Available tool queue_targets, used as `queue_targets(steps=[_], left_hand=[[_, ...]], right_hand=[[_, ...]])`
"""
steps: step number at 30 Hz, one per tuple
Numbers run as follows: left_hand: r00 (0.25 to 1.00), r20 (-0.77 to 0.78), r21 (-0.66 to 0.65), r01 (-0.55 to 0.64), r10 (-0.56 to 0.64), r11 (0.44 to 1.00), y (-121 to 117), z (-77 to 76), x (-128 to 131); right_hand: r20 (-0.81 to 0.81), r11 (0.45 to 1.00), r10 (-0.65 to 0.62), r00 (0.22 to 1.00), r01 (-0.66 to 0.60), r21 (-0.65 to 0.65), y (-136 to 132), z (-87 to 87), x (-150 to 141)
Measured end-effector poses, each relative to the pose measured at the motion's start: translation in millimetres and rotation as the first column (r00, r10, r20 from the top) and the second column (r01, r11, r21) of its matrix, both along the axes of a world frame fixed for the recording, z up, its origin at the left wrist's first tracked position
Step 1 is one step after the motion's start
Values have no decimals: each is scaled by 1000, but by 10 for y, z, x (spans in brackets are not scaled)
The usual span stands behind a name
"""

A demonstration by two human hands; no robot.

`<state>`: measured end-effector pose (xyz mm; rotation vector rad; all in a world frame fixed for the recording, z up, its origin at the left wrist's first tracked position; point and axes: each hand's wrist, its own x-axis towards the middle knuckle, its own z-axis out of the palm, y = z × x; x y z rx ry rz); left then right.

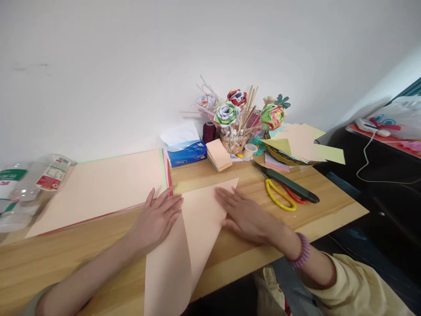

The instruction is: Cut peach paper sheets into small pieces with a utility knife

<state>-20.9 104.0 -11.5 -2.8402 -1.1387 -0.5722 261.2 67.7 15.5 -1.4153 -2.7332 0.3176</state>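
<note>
A large peach sheet of paper [203, 219] lies partly folded on the wooden table, its near end curling over the front edge. My left hand [158, 219] rests on the left side of the sheet with the fingers stretched out, a thin ring on one finger. On the right slanted edge, my right hand [245, 215] lies flat with fingers extended, pressing the paper near its far corner. Neither hand grasps anything. Left of the sheet is a stack of large coloured papers [108, 184], peach on top.
Yellow-and-red-handled scissors [279, 195] and a dark green craft knife [286, 181] lie right. Behind stand a blue tissue pack [187, 152], small peach squares [218, 154], paper flowers [227, 114] and a basket of paper pieces [299, 142]. Plastic bottles [29, 184] lie far left.
</note>
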Motion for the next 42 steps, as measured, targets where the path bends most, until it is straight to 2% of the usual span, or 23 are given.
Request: queue_targets(steps=[4, 7, 9, 11, 13, 17, 19, 22, 25, 28, 30, 33, 36, 39, 42], left_hand=[[999, -41, 16, 20, -20, 1000, -2, 11, -10], [1000, -23, 23, 16, -16, 1000, 2, 11, -14], [999, -33, 21, 25, -24, 999, 5, 10, -19], [998, -60, 19, 39, -37, 999, 10, 6, -26], [996, -75, 17, 47, -46, 999, 14, 0, -29], [998, -45, 11, 37, -37, 999, 17, -16, -25], [998, -52, 19, 38, -37, 999, 19, -24, -28], [995, -96, 28, 36, -33, 999, 22, -33, -49], [994, -104, 37, 33, -29, 999, 17, -33, -78], [989, -114, 18, 99, -96, 995, 5, -17, -94], [979, -132, -12, 156, -156, 988, 0, -3, -95], [965, -167, -25, 201, -202, 979, 7, 10, -96], [957, -188, -10, 224, -222, 974, 22, 10, -102], [957, -196, -7, 217, -214, 976, 27, 10, -108], [958, -209, -12, 198, -197, 980, 22, 8, -112]], right_hand=[[-230, 954, 192, 954, -237, -184, -355, 91, -467], [-368, 887, 320, 873, -412, -207, -581, 114, -688], [-397, 869, 341, 852, -447, -211, -634, 112, -712], [-369, 892, 285, 885, -386, -236, -579, 105, -618], [-285, 934, 189, 940, -262, -242, -432, 93, -419], [-53, 996, -40, 998, 36, -77, -89, 50, 66], [6, 997, -74, 997, 74, -8, -13, 24, 217], [14, 993, -100, 995, 99, 72, -49, 7, 273], [-41, 971, -146, 988, 151, 186, -153, 51, 209], [-132, 957, -113, 985, 144, 251, -223, 130, 56], [-159, 975, -49, 986, 82, 207, -237, 151, -115], [-158, 997, 54, 986, -45, 59, -227, 98, -434], [-182, 997, 57, 982, -64, -33, -213, 11, -671], [-174, 995, 31, 984, -48, -91, -206, -20, -673], [-99, 991, -21, 995, 8, -135, -172, -23, -427]])
